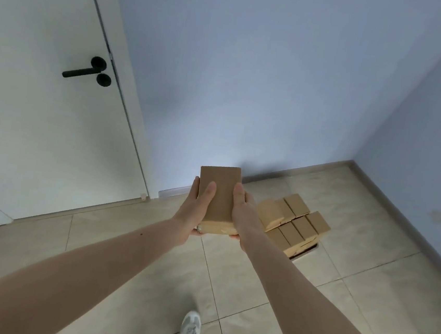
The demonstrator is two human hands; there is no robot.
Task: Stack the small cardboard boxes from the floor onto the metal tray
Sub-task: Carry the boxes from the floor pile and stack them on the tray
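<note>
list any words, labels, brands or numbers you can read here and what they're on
None can be read.
The cardboard box held between the left hand and right hand shows a plain brown face with no print.
The stacked boxes on the floor by the wall show bare tops too.
The door handle is plain black, with no marking.
The shoe shows no legible brand.

The cardboard box (218, 194) is plain brown on top with a paler tan edge, and the stacked boxes (293, 223) are the same brown. The door (44, 94) is white with a black handle (86, 71). The wall (250, 74) is pale blue, the floor tiles (255, 293) beige, the shoe (191, 327) white.
</note>
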